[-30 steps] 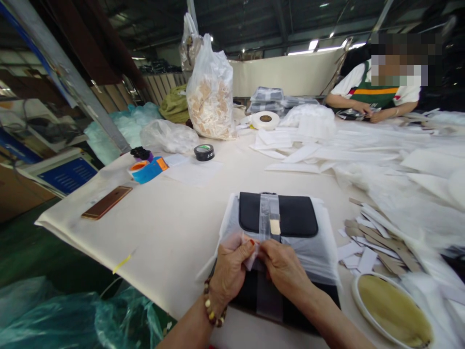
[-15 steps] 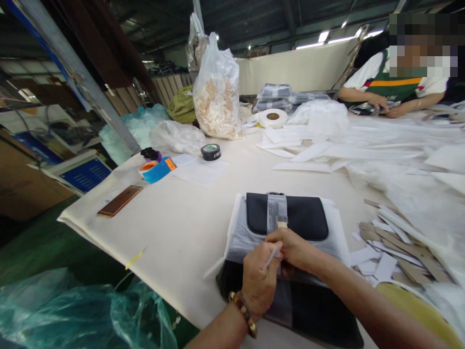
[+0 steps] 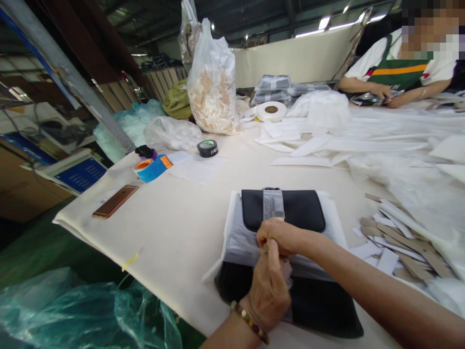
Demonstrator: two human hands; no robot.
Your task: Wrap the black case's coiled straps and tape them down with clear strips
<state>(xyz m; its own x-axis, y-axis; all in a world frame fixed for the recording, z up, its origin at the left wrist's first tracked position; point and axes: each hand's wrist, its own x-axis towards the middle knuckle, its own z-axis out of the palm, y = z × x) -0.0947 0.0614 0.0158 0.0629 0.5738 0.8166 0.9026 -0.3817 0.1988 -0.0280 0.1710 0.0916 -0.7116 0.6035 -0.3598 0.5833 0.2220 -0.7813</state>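
Right hand [image 3: 278, 236] curled tight, pinching white wrapping paper [image 3: 240, 242] over the black bag [image 3: 283, 213]. Left hand [image 3: 269, 291] just below, gripping the same paper; bag lies directly beneath both.

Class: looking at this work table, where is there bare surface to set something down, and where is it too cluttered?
Bare table lies between the phone, the black tape roll and the black bag under both hands. A second patch lies beyond the bag, before the white sheets. The right side is crowded with card strips and white material.
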